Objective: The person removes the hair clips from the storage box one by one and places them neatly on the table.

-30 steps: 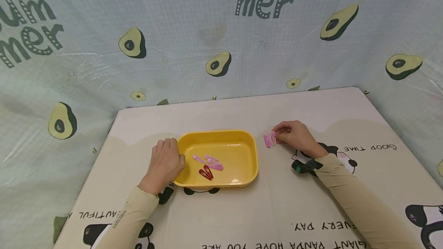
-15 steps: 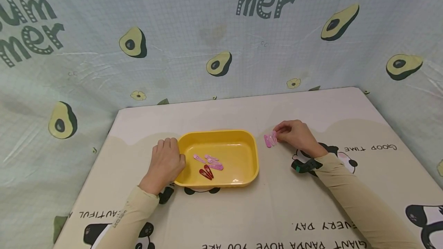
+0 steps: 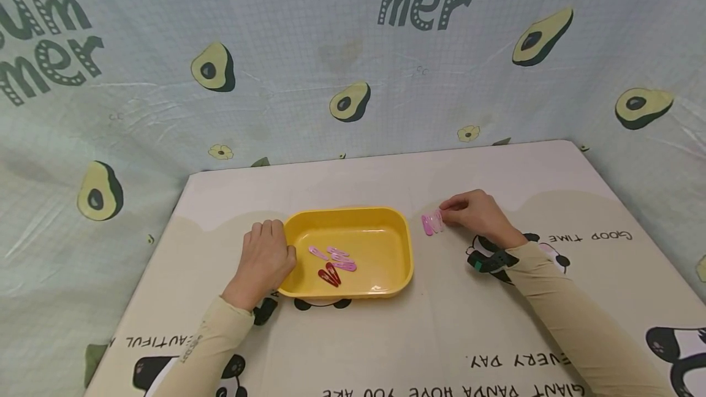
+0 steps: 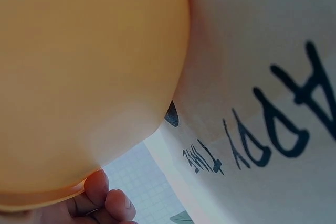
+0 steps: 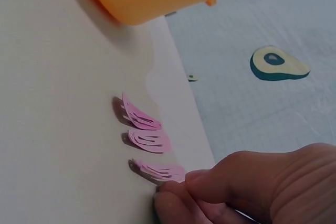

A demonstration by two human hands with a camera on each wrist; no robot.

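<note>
A: What surrounds the hands?
B: A yellow tray (image 3: pixel 380 250) sits on a pale table (image 3: pixel 419 348) printed with pandas and upside-down lettering, and an avocado-patterned cloth (image 3: pixel 287 23) hangs behind. Several pink clips (image 3: pixel 342 258) and two red clips (image 3: pixel 330 275) lie in the tray, left of its middle.
A: Anything in the way?
B: Two loose pink clips (image 5: pixel 149 140) lie on the table, between the tray and the held pink clip (image 5: pixel 164 172).
A: What's hard to see?
B: The tray's wall fills much of the left wrist view and blocks its inside. Fingertips cover one end of the held pink clip; whether it touches the table, I can't tell. The cloth's upper "summer" is cut off.
A: And the hands?
B: The left hand (image 3: pixel 263 259) curls over the tray's left end, gripping the rim. The right hand (image 3: pixel 478 215) reaches in from the right, thumb and finger pinching the held pink clip
</note>
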